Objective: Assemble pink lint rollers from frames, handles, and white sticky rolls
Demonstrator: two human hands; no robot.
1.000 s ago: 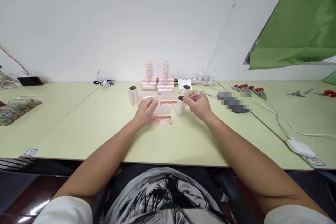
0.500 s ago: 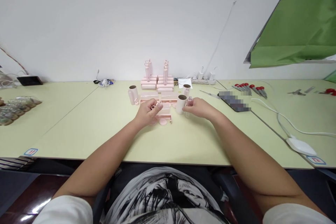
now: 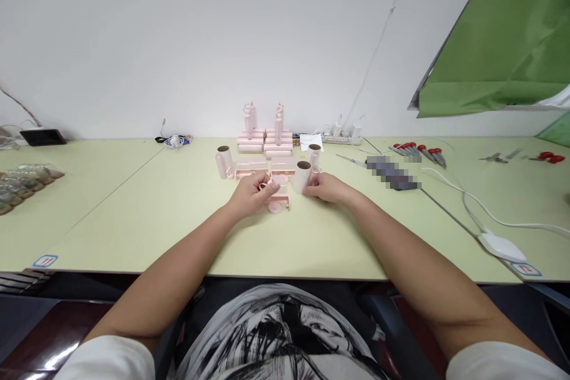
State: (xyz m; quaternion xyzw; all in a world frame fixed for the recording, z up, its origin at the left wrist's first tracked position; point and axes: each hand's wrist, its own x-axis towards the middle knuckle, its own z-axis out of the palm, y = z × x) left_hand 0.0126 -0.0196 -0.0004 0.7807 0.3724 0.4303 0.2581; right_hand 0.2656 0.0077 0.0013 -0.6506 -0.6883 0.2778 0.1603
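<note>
My left hand [image 3: 253, 195] is closed, thumb and forefinger pinched on a small pink piece [image 3: 263, 184] that seems to have a loop. Just right of it, pink trays with clear parts [image 3: 280, 197] and a pink disc [image 3: 275, 207] lie on the table. My right hand [image 3: 328, 186] has its fingers closed around a small pink, partly clear cylinder [image 3: 314, 176], its lower part hidden. Against that cylinder stands a white roll [image 3: 302, 178] with a brown core. Another roll [image 3: 314, 153] is behind it, and a third [image 3: 224, 161] stands left of the trays.
Pink roller-like pieces [image 3: 278, 141] are stacked at the wall, some upright. A power strip [image 3: 342, 139] sits behind. To the right lie a phone [image 3: 394, 173], red-capped tools [image 3: 405, 147] and a white cable [image 3: 494, 217]. Clear-wrapped items [image 3: 29, 184] are far left.
My right hand has lowered slightly and shifted left with the pink cylinder, closer to the white roll. My left hand's pinch has tipped a little. The whole view has drifted slightly.
</note>
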